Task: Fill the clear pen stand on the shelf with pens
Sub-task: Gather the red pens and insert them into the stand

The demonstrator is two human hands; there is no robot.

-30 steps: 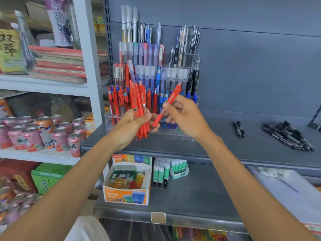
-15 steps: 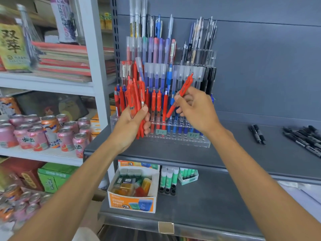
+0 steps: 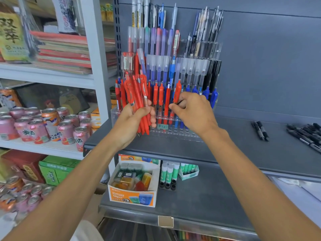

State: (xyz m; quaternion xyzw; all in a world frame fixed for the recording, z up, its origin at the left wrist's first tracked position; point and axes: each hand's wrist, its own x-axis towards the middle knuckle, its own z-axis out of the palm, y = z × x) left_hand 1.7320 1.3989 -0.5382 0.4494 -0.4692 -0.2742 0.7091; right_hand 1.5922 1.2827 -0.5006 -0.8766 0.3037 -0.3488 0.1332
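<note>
The grey shelf (image 3: 243, 150) runs beneath both hands, and on it, directly behind them, stands the clear pen stand (image 3: 182, 133), its back tiers packed and its front row showing red pens to the left and blue ones to the right. From where I sit, the left hand (image 3: 132, 124) does what it did a second ago: curled round a bundle of red pens (image 3: 139, 94), held upright just in front of the stand's left end. The change is on the other side. The right hand (image 3: 194, 113) has moved forward to the front row, and the single red pen (image 3: 177, 92), which it was carrying at a slant clear of the stand, is now upright in line with the seated red pens, just beyond the knuckles. Thumb and fingers pinch it low on the barrel. The hand covers the tip, so I cannot say for certain that it is in a hole; I judge it is entering or just seated. That means one more slot is nearly filled, with the bundle left to place. Loose black pens (image 3: 260, 130) lie well to the right of the right hand.
</note>
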